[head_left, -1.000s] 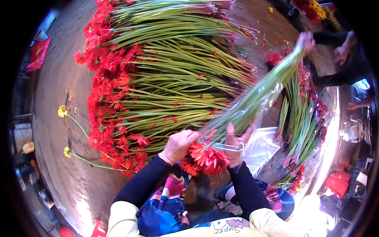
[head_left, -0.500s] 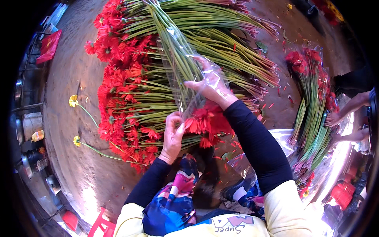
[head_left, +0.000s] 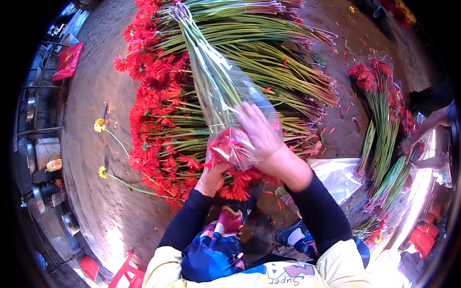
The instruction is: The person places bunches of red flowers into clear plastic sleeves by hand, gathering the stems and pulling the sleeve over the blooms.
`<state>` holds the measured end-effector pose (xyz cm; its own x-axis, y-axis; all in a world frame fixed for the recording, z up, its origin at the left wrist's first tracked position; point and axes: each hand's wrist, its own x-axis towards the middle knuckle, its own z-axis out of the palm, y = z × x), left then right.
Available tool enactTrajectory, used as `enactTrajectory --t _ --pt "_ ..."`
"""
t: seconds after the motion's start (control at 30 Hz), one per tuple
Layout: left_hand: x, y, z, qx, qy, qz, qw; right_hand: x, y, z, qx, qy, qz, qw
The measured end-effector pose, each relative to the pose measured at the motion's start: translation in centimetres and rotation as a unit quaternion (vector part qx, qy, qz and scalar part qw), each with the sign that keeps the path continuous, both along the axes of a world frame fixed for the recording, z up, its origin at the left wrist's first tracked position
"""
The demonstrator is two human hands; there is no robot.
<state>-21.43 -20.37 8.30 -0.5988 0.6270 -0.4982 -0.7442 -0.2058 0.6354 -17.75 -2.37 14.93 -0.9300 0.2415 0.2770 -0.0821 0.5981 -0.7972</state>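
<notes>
A bunch of red gerberas (head_left: 238, 185) in a clear plastic sleeve (head_left: 261, 98) lies across my middle, its stems (head_left: 194, 43) pointing away from me and its heads toward me. My left hand (head_left: 212, 178) is closed around the lower left of the bunch, its fingertips hidden behind petals and film. Stretched out and a little blurred, the fingers of my right hand (head_left: 261, 132) lie over the sleeve just above the flower heads. Beneath the bunch spreads a big pile of red gerberas (head_left: 149, 113), heads to the left and green stems (head_left: 288, 67) to the right.
Two yellow gerberas (head_left: 99, 126) lie left of the pile. At the right, another person's hands (head_left: 408, 145) are at a second stack of sleeved gerberas (head_left: 386, 115). White plastic film (head_left: 336, 175) lies near my right arm. A red stool (head_left: 128, 273) stands lower left.
The sleeved bunch has shifted toward me, so its stem ends now show. My right hand has moved down to the flower heads; my left hand has gone from pinching the film's edge to underneath the heads.
</notes>
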Motion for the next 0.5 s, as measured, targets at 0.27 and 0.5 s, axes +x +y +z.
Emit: enactTrajectory --t 0.27,0.5 --pt "-0.3 -2.1 -1.3 0.023 -0.110 0.008 0.994 6.5 4.1 1.0 -0.309 -0.022 -0.189 0.932" --pt "-0.3 -2.6 1.4 0.008 -0.127 0.001 0.992 2.0 3.5 0.1 -0.209 0.024 -0.122 0.970"
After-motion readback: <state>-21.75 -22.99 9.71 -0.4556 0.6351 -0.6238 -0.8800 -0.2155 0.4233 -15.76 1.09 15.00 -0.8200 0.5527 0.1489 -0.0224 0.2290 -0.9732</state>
